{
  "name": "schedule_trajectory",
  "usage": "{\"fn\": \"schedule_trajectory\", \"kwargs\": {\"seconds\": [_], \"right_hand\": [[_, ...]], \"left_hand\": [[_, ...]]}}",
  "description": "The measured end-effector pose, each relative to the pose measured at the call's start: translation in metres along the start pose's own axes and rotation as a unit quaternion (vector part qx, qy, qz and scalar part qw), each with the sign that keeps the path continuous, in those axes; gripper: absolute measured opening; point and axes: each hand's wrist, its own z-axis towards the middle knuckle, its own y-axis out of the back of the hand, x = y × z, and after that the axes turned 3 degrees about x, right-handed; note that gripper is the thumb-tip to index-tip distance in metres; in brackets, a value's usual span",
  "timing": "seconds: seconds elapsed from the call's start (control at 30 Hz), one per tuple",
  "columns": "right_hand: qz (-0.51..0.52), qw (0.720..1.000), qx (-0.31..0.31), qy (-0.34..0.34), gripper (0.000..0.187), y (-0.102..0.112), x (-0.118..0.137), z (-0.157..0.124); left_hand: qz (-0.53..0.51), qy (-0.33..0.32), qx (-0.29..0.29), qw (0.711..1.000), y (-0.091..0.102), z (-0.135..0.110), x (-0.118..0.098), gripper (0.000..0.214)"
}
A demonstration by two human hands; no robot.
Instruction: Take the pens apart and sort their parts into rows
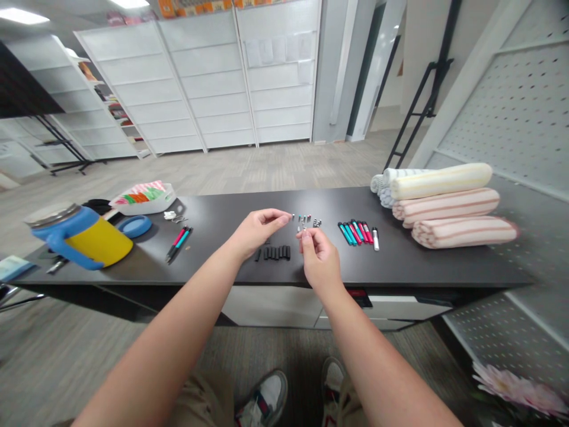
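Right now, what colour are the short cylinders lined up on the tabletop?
Black cylinders, clearest in the head view.

Black tubes (273, 253), teal-and-pink pens (353, 232)

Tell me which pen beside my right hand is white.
It's the black-capped white marker at the row's far end, farthest from your right hand; the other pens are teal or pink.
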Motion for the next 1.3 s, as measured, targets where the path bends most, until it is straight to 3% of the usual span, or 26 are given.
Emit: {"fn": "schedule_trajectory", "kwargs": {"seconds": [0.13,0.27,0.4,0.5,0.53,0.6,0.7,0.77,0.9,1.07,1.3], "right_hand": [[-0.038,0.999,0.02,0.023,0.03,0.0,0.003,0.0],[-0.049,0.998,0.038,0.027,0.03,0.001,0.003,-0.001],[-0.063,0.996,0.058,0.021,0.03,0.001,0.003,-0.001],[-0.057,0.997,0.056,0.012,0.03,0.001,0.003,-0.002],[-0.055,0.997,0.056,0.008,0.03,0.001,0.003,-0.002],[-0.052,0.997,0.055,0.003,0.03,0.0,0.003,-0.002],[-0.059,0.997,0.054,0.001,0.03,0.0,0.003,-0.002],[-0.061,0.997,0.055,0.001,0.03,0.0,0.004,-0.002],[-0.048,0.997,0.057,0.002,0.029,0.001,0.004,-0.001],[-0.042,0.997,0.06,-0.005,0.029,0.001,0.002,-0.001],[-0.057,0.996,0.066,-0.001,0.028,0.0,0.001,-0.001]], "left_hand": [[-0.089,-0.02,0.011,0.996,-0.03,-0.016,-0.009,0.023],[-0.173,0.004,-0.07,0.983,-0.048,-0.018,-0.009,0.028],[-0.138,0.011,-0.175,0.975,-0.029,-0.025,-0.005,0.04],[0.106,0.031,-0.244,0.963,0.005,-0.035,0.0,0.036],[0.223,0.052,-0.236,0.944,0.015,-0.038,0.001,0.032],[0.388,0.103,-0.16,0.902,0.029,-0.042,0.004,0.026],[0.489,0.196,-0.06,0.848,0.032,-0.041,0.006,0.027],[0.504,0.229,-0.034,0.832,0.027,-0.037,0.006,0.026],[0.507,0.251,-0.024,0.824,0.022,-0.03,0.004,0.024],[0.495,0.269,-0.008,0.826,0.031,-0.031,0.007,0.03],[0.49,0.24,-0.033,0.837,0.035,-0.034,0.01,0.026]]}}
